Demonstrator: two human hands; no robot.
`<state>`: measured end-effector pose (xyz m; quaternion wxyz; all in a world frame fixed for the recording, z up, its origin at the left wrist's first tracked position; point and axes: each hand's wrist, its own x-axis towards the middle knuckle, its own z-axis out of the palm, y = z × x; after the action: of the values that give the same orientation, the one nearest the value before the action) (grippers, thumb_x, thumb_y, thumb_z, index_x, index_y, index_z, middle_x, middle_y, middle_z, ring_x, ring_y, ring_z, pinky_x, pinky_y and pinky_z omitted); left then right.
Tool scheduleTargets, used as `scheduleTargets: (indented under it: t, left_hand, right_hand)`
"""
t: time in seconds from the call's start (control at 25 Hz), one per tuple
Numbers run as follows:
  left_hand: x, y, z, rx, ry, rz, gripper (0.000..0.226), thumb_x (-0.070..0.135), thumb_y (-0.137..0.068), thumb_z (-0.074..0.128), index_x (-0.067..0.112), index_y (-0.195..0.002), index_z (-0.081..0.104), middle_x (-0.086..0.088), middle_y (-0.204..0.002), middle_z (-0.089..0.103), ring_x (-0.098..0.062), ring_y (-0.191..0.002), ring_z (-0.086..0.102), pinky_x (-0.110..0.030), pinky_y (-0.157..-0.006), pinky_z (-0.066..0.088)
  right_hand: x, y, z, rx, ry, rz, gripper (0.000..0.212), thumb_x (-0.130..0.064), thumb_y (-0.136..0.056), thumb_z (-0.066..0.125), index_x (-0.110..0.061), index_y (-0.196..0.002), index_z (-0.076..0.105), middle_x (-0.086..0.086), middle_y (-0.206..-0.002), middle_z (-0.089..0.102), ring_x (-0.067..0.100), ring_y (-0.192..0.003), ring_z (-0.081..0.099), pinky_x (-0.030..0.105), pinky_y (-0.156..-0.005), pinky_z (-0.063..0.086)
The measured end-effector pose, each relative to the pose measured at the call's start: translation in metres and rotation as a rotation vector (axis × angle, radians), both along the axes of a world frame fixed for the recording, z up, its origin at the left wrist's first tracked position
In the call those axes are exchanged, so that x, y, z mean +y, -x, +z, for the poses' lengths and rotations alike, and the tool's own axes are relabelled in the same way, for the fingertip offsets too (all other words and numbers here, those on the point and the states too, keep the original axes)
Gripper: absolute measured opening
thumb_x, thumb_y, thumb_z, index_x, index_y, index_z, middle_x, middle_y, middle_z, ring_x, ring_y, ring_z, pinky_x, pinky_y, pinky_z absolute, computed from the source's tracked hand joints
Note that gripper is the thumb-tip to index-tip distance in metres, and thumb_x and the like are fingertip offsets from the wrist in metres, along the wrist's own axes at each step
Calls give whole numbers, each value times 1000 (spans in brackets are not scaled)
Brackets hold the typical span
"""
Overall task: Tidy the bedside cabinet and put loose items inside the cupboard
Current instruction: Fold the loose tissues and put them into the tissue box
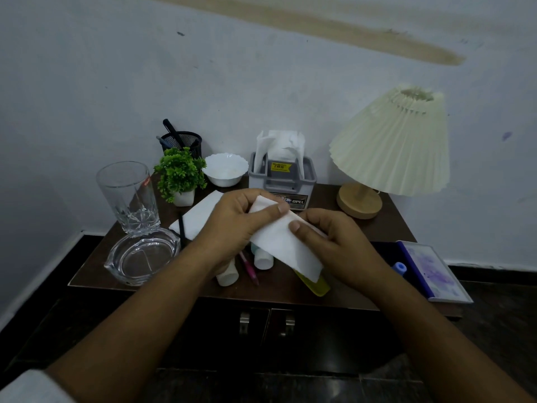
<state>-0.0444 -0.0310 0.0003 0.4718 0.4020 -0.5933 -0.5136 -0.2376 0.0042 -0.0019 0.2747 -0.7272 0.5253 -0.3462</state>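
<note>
Both hands hold one white tissue (286, 248) above the middle of the dark wooden bedside cabinet (386, 225). My left hand (235, 225) pinches its upper end with thumb and fingers. My right hand (334, 242) pinches its right edge. Under the tissue lie two small white-capped bottles (263, 261), a pink pen (249, 269) and a yellow object (315, 285), partly hidden. Another white tissue (197, 216) lies flat on the cabinet top, with a black pen (182, 228) across it. The two cupboard doors with metal handles (267, 322) are closed.
A tall glass (128, 196) and a glass ashtray (142, 255) stand at the left. Behind are a small green plant (180, 173), a mesh pen holder (181, 144), a white bowl (226, 170) and a grey tissue box (282, 177). A lamp (389, 146) and a purple notebook (433, 271) are at the right.
</note>
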Motion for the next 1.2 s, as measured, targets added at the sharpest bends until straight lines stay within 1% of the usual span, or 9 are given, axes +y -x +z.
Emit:
scheduleTargets:
  t: [0.12,0.28,0.44,0.6,0.76,0.88,1.0,1.08,1.2]
  left_hand:
    - [-7,-13,6,69,-23,133,11,16,-88,73,7,-93,78,2,-79,77,-5,-70,68,-19,-59,52]
    - [-13,-26,5,97,-46,188,10,20,-90,72,12,-92,79,-3,-85,79,-14,-77,70,-27,-67,56]
    - [-8,-19,6,31,2,107,13,18,-93,68,10,-93,78,0,-81,78,-7,-73,70,-20,-61,53]
    - [-1,-11,7,-60,48,-30,17,21,-93,66,10,-98,79,-2,-90,78,-7,-79,70,-17,-65,52]
    - [-2,-9,8,199,-94,11,41,27,-90,66,22,-131,64,7,-103,77,-11,-95,71,-29,-70,58]
    - [4,1,3,144,-52,-168,70,11,-87,69,29,-148,41,-4,-120,74,-22,-110,71,-40,-83,61]
    - [3,8,-4,90,57,-96,78,-6,-91,65,34,-151,35,-7,-118,75,-24,-109,72,-41,-88,60]
    - [-1,7,-6,75,82,-27,84,-6,-91,65,42,-151,32,-6,-114,76,-26,-101,74,-42,-87,61]
    - [-3,5,-11,34,115,-20,87,-3,-92,66,43,-154,27,-4,-115,76,-30,-99,74,-50,-91,59]
  right_hand:
    - [-2,6,3,5,-24,-21,29,-38,-102,54,-20,-89,72,2,-81,70,17,-74,66,46,-69,57]
    - [-2,10,8,-52,-88,-23,23,-26,-104,54,-18,-90,70,4,-80,73,17,-73,71,38,-72,59]
    - [-1,8,3,-91,-48,-15,29,-45,-92,64,-25,-113,68,-5,-102,70,15,-93,68,43,-77,61]
    - [0,-4,-3,-55,-41,33,14,-30,-95,68,-19,-104,72,-4,-101,73,13,-92,69,46,-79,59]
    - [-2,-9,-2,-394,-88,-71,7,-15,-96,68,-8,-98,69,6,-94,78,16,-84,73,30,-68,57]
    - [-3,-11,1,-602,-114,-188,4,-12,-94,68,-14,-98,66,4,-94,78,14,-83,75,22,-63,56]
    - [-4,-13,-2,-607,-81,-240,14,-10,-92,71,-13,-101,61,6,-96,75,18,-86,74,25,-64,58]
    - [-4,-12,-3,-591,-8,-259,25,-3,-89,73,-14,-103,55,3,-99,69,11,-86,69,22,-64,56]
    - [-4,-10,-2,-512,33,-196,21,4,-89,69,-16,-92,63,-2,-94,67,9,-80,65,22,-63,53]
